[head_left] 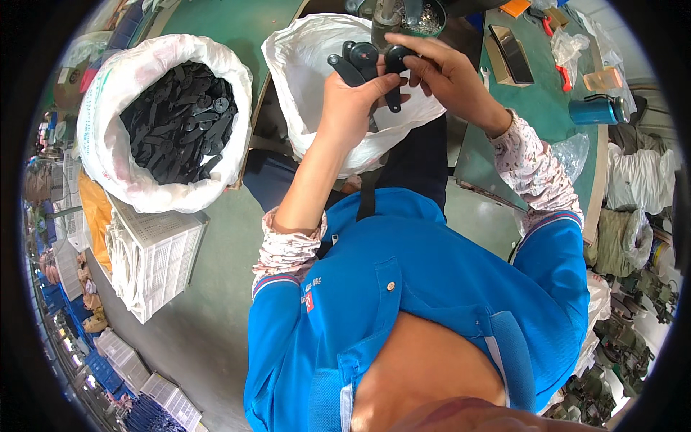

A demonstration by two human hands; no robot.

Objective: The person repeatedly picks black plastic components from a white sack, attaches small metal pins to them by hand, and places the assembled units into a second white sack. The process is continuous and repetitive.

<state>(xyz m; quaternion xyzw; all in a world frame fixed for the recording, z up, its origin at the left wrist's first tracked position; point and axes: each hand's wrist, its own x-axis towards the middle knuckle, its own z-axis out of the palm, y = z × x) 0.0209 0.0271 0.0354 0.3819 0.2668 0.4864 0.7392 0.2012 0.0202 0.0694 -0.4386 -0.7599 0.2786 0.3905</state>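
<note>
Hands: two, close together at the top middle of the frame, over the open bag (299, 61).
Left hand (345, 104): one, curled around a small bunch of black parts (350, 72), which fan out past the thumb.
Right hand (450, 72): one, with its thumb and fingers pinching one round-headed black part (398, 57) just beside the bunch.
Black parts up in the hands: at least three; they overlap, so I cannot tell the full number.
Full bag (99, 115): one, white, at the upper left of the frame, with a big heap of black pieces (176, 129) inside, too many to count.
Open bag: one, white, at the top middle, with its mouth wide.
Bowl (440, 16): one, green, at the top, holding lots of tiny shiny bits.
Phone (512, 54): one, dark, at the upper right, leaning on one brown card stand (497, 61).
Spanner (485, 75): one, silver, left of the phone.
Red handles (563, 78): two, right of the phone.
Bottle (594, 111): one, blue, at the upper right.
Crate (169, 252): one, white with holes, just below the full bag.
Flowery sleeves (529, 162): two, one on each arm.
Blue top (446, 266): one, at the lower middle.
</note>
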